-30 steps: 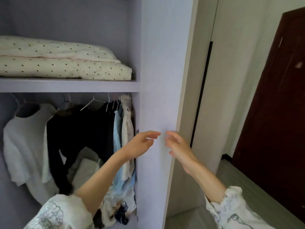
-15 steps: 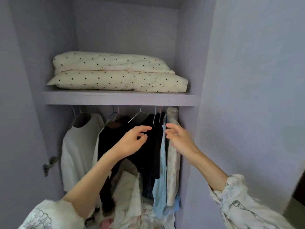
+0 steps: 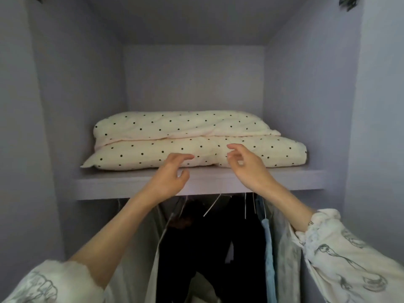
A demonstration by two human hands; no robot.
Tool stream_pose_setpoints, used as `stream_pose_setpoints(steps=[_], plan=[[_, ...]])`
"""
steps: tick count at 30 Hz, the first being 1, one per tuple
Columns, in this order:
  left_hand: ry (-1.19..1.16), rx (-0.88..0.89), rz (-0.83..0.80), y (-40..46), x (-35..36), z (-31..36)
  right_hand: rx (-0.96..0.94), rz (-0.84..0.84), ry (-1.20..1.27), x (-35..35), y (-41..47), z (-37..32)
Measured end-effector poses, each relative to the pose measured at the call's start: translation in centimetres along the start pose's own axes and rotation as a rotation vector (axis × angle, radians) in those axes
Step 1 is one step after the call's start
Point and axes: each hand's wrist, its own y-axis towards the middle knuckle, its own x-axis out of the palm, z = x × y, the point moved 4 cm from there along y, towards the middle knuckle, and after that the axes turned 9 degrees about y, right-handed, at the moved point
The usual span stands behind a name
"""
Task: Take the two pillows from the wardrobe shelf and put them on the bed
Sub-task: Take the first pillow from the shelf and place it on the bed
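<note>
While the wardrobe (image 3: pixel 65 106) fills my whole view, I take stock from the biggest thing down: its shelf (image 3: pixel 109 184) runs across the middle, and the bed is nowhere in sight, so the carry comes later. On the shelf lie the two dotted pillows, stacked, the top pillow (image 3: pixel 175 124) set back and a little left, the bottom pillow (image 3: pixel 135 156) sticking out toward me and reaching further right. Below the shelf hang clothes (image 3: pixel 207 248) on wire hangers. My left hand (image 3: pixel 169 177) and right hand (image 3: pixel 247 166) are both raised in front of the bottom pillow's near edge, close together near the middle, fingers loosely spread and gripping nothing; whether the fingertips touch the fabric I cannot tell. I judge the step is the first grasp. To do it well I would move my hands further apart along the front edge, slide the fingers under the bottom pillow with thumbs pressing on the top one, and draw both out level, since soft pillows sag and the upper one could slip off backward.
</note>
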Motion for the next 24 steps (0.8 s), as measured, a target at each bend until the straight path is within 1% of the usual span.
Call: stream_pose_setpoints(steps=[5, 7, 11, 14, 18, 20, 24], plan=[[0.327, -0.03, 0.106, 6.5, -0.7, -2.8, -0.189, 0.047, -0.146, -0.2, 7.3, 1.1], [0.398, -0.036, 0.137, 8.9, -1.3, -3.6, -0.264, 0.039, -0.236, -0.1, 10.0, 1.6], [0.498, -0.027, 0.175, 14.3, -1.3, -5.0, -0.358, -0.036, -0.436, 0.4, 15.5, 2.9], [0.55, 0.009, 0.154, 18.1, -0.2, -6.0, -0.408, -0.081, -0.581, 0.8, 19.5, 3.9], [0.655, -0.05, 0.046, 21.5, 1.8, -8.3, -0.361, -0.229, -0.715, 1.8, 23.5, 6.2], [0.713, -0.053, 0.046, 22.4, 2.3, -9.2, -0.384, -0.265, -0.793, 2.3, 24.5, 7.2], [0.837, 0.012, 0.196, 23.8, 1.3, -9.1, -0.498, -0.151, -0.894, 2.5, 26.6, 7.6]])
